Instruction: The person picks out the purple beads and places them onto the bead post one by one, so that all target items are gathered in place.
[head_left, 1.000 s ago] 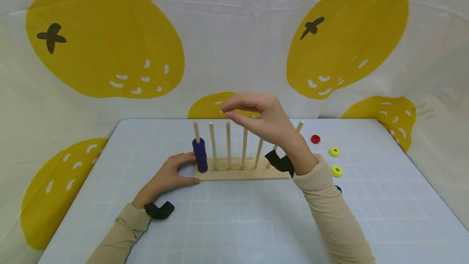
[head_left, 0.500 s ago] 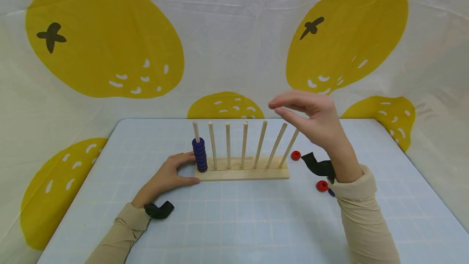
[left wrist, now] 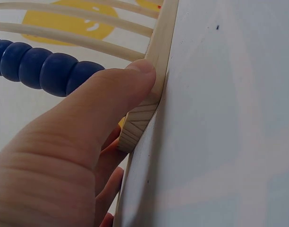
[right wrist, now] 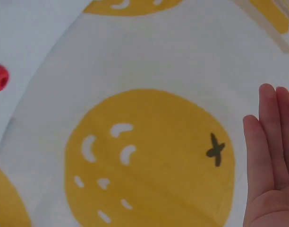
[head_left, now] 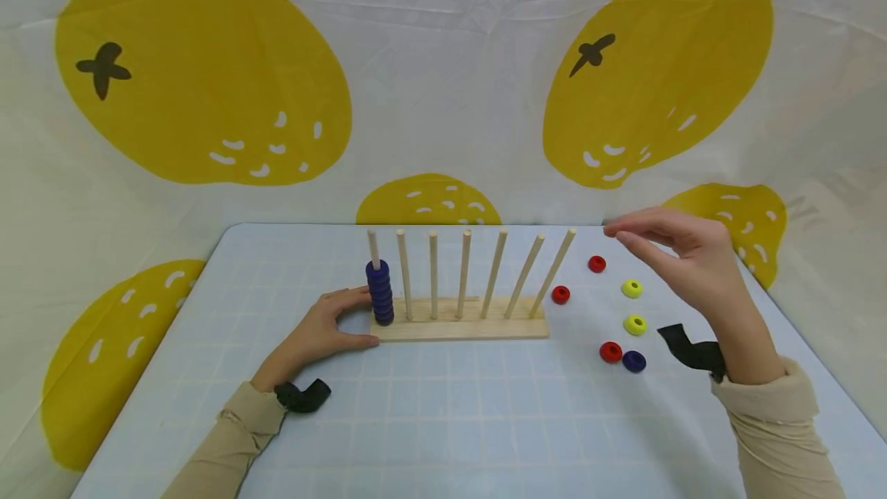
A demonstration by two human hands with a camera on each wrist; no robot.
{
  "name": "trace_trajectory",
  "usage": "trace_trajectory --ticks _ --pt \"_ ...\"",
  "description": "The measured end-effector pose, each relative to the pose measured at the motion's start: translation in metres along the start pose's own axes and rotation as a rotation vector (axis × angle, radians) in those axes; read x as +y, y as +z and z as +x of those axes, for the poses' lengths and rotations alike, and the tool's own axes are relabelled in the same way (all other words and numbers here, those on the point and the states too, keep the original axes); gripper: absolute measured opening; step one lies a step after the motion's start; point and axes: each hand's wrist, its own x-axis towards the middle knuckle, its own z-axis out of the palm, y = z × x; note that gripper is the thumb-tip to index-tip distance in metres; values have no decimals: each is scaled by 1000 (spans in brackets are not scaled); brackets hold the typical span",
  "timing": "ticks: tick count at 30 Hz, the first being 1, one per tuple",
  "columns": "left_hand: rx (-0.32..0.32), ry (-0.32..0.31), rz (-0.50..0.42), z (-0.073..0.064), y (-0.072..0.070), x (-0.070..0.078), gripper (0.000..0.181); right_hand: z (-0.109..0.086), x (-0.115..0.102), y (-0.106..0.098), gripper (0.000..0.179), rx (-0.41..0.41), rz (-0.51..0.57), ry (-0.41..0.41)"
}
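Note:
A wooden peg rack [head_left: 464, 331] with several upright pegs stands mid-table in the head view. Its leftmost peg carries a stack of dark blue beads [head_left: 379, 295], and the top of that peg shows above them. My left hand [head_left: 315, 336] grips the left end of the rack's base, thumb on the front side and fingers behind. The left wrist view shows the thumb [left wrist: 130, 82] against the wood, close beside the blue beads [left wrist: 55, 71]. To the right, my right hand [head_left: 696, 264] hovers above the table holding nothing, its fingers [right wrist: 271, 137] extended.
Loose beads lie right of the rack: a red bead [head_left: 561, 295] nearest it, another red bead [head_left: 597, 264] farther back, two yellow ones [head_left: 635, 325], and a red bead [head_left: 610, 353] beside a blue bead [head_left: 634, 362]. A lemon-print cloth [head_left: 443, 83] hangs behind the table.
My right hand has swung from above the rack out to the right, past the loose beads, and a little lower. The left hand and rack have stayed in place.

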Motion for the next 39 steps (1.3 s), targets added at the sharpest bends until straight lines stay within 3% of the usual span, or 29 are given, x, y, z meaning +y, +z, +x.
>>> trace_trajectory --ticks 9,19,30,33,39 --pt "4 8 11 0 0 -2 65 -61 43 -10 14 -45 -132 275" --pt "5 10 -12 0 -1 1 65 -107 72 -6 14 -209 -231 412" --pt "-9 -21 4 1 -1 3 65 -124 83 -1 31 -493 -179 556" --pt "-8 -16 7 0 -1 2 65 -126 84 1 38 -531 -170 562" --pt "-3 -7 3 0 -1 2 65 -127 87 3 39 -533 -182 573"
